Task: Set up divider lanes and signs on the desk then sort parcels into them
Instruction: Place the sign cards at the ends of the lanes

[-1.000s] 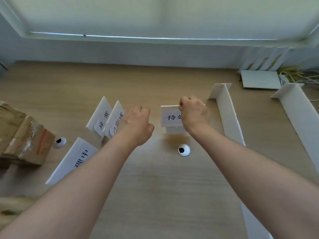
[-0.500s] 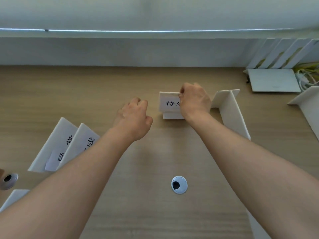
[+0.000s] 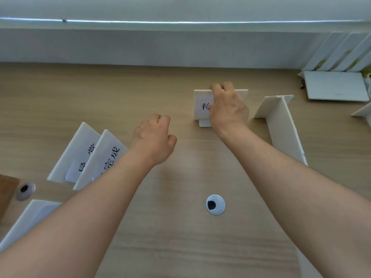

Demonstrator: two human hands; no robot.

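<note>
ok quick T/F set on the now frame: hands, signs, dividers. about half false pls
1. The right hand grips the top edge of an upright sign. True.
2. The left hand holds a sign. False: its fingers are curled and it holds nothing.
3. Two leaning signs stand left of the left hand. True.
4. The white divider lies left of the upright sign. False: it stands to its right.
5. A round cable grommet sits in the desk between the forearms. True.
</note>
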